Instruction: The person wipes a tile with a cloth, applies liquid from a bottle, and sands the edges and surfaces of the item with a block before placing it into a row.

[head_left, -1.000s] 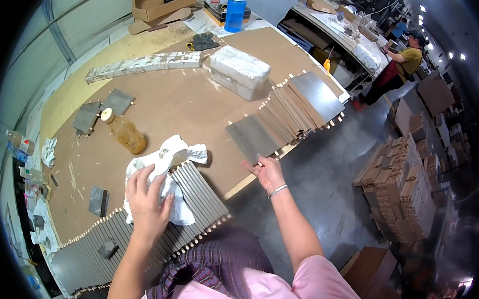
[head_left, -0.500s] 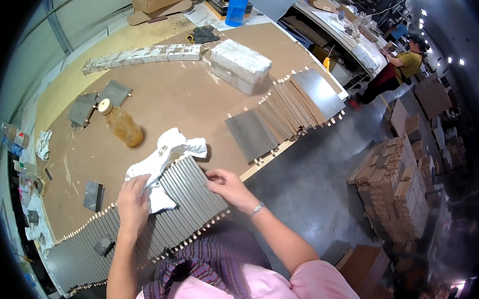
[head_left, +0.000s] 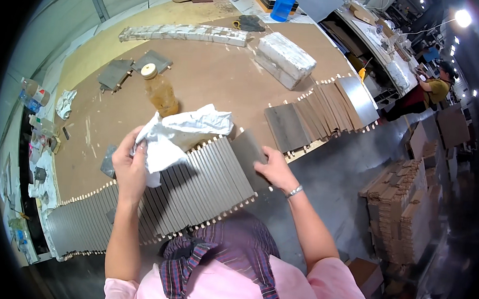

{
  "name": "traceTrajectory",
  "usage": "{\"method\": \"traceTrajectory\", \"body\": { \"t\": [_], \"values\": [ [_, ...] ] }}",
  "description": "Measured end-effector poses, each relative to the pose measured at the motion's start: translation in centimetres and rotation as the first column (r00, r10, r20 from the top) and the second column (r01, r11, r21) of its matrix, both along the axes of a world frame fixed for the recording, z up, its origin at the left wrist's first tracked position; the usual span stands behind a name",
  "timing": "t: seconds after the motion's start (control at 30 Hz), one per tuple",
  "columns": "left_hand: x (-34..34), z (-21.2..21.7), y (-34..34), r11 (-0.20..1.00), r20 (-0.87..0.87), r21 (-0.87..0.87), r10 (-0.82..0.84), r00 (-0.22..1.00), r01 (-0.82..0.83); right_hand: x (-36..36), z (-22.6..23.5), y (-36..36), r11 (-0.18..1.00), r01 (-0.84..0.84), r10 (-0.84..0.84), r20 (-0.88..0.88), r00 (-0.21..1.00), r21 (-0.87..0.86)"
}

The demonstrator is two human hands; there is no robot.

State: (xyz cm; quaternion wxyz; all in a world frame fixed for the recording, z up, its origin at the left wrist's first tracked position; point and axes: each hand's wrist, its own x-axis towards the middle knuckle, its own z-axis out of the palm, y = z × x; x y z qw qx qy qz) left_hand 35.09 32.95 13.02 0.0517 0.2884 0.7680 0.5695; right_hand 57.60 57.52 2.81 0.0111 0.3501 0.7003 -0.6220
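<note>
Left hand [head_left: 132, 159]: fingers and thumb closed on a white cloth [head_left: 165, 151], soft, crumpled and deeply folded, which spreads rightward from the grip over the far edge of a row of grey panels [head_left: 208, 175]. Right hand [head_left: 276, 169], a metal band [head_left: 295, 191] at its wrist: closed on the right side of a single grey panel [head_left: 246, 150], thumb on the face; the fingers beyond are partly hidden.

The single panel lies between the hands, against the right hand and at the right end of the row. It is flat, rectangular, dull grey and slightly blurred, with pale peg ends showing at its far and near edges. Whether it rests on the row or is raised cannot be told. The row, of overlapping panels exposed as narrow parallel strips with rounded pale pegs along both long sides, runs from beside the right hand to beneath the left forearm and beyond.

Just left of the left hand, partly covered by it: a small dark block [head_left: 107, 162]. Beyond the left hand: a glass jar [head_left: 163, 96] with amber contents and a pale lid. Beyond the right hand: a fanned stack of grey and brown panels [head_left: 327, 108]; farther off, a rough, white-coated rectangular block [head_left: 285, 59].
</note>
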Motion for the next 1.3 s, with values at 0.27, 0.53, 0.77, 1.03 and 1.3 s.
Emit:
{"method": "traceTrajectory", "body": {
  "t": [0.27,0.53,0.77,1.03,1.3],
  "values": [
    [-7.9,-0.1,-1.8,0.987,-0.149,0.073,0.149,0.977,-0.140,1.7,1.6,1.0,0.971,0.111,-0.151,-0.182,0.972,-0.213],
    [-8.5,-2.1,-5.4,0.988,-0.025,-0.053,0.147,0.989,-0.148,4.9,5.6,-0.8,0.748,0.132,-0.544,-0.486,0.684,-0.650],
    [-5.5,0.7,-6.2,0.965,-0.328,-0.259,-0.049,0.944,-0.039,4.0,4.1,-4.8,0.446,-0.077,-0.695,-0.399,0.598,-0.892],
    [0.5,2.2,-17.7,0.904,-0.159,-0.425,-0.029,0.987,-0.041,0.7,8.8,-8.8,0.481,-0.433,-0.592,-0.647,0.481,-0.762],
    [2.4,-0.9,-18.6,0.860,-0.245,-0.494,0.009,0.970,-0.132,-4.2,10.5,-12.0,0.228,-0.356,-0.772,-0.391,0.501,-0.906]
  ]
}}
